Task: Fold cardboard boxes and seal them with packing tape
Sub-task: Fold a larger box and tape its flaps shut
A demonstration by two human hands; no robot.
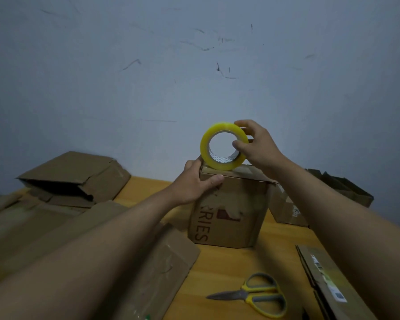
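A closed brown cardboard box (231, 211) with torn red lettering stands upright in the middle of the wooden table (229, 269). A yellow roll of packing tape (204, 146) stands on edge on the box's top. My right hand (256, 146) grips the roll at its right rim, thumb inside the core and fingers over the outside. My left hand (194, 183) holds the box's upper left corner, thumb along the front edge and fingers up by the roll's lower left.
Flattened cardboard boxes (74, 179) are piled at the left, another sheet (157, 269) lies under my left forearm. Yellow-handled scissors (256, 295) lie at the front. More cardboard (326, 280) lies at the right, an open box (342, 188) behind. A scuffed wall stands close behind.
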